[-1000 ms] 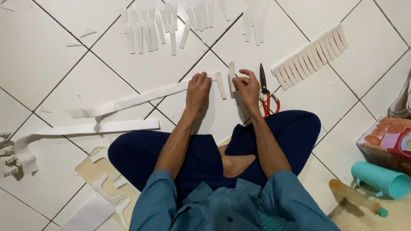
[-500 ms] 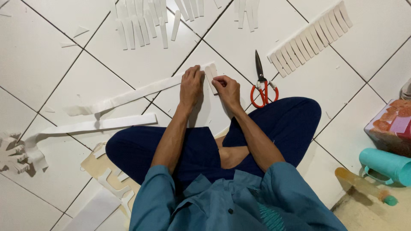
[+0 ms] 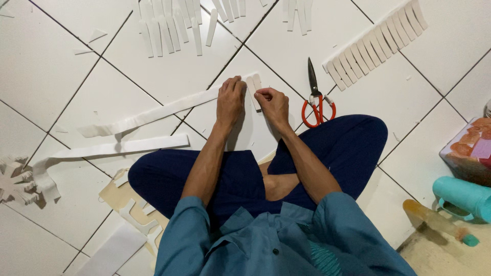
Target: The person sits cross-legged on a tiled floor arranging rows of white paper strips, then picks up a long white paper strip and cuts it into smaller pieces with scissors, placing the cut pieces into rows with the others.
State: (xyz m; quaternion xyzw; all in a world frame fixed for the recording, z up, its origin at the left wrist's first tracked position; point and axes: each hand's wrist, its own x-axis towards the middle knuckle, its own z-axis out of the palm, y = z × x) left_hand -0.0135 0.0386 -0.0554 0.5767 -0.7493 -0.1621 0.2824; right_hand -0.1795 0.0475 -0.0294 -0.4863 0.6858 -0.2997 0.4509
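Observation:
I sit cross-legged on a white tiled floor. My left hand (image 3: 229, 100) presses down on the right end of a long white paper strip (image 3: 153, 113) that runs off to the left. My right hand (image 3: 272, 104) pinches the strip's folded end (image 3: 252, 86) right beside the left hand. Red-handled scissors (image 3: 316, 102) lie on the floor just right of my right hand, untouched.
Rows of short cut white strips lie at the top (image 3: 174, 28) and upper right (image 3: 376, 43). A second long strip (image 3: 115, 148) and a white paper cutout (image 3: 13, 181) lie at left. Cut cardboard (image 3: 128, 204) sits by my left knee. A teal bottle (image 3: 463, 195), a yellow bottle (image 3: 437, 221) and a box (image 3: 468, 148) stand at right.
Both hands have stayed on the strip's end while the right fingers worked the fold; the view has shifted so the hands and scissors sit lower in the frame.

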